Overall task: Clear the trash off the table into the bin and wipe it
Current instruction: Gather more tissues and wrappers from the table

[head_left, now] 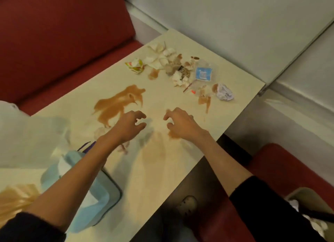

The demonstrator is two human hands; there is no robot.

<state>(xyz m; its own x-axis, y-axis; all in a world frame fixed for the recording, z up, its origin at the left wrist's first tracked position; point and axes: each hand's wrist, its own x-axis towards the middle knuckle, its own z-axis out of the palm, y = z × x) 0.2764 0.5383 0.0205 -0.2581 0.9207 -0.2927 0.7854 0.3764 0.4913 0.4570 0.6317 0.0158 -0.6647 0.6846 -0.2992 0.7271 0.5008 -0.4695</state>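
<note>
A cream table carries a heap of crumpled tissues and scraps at its far end. A blue-labelled clear packet, a crumpled white paper ball and a yellow-green wrapper lie around the heap. A large brown spill spreads across the middle. My left hand and my right hand hover side by side over the table's centre, fingers loosely curled, holding nothing. A crumpled tissue lies just left of my left wrist.
A light blue tissue pack sits under my left forearm near the table's near edge. Red bench seats flank the table. A bin with white paper inside stands at the lower right. A shoe shows under the table.
</note>
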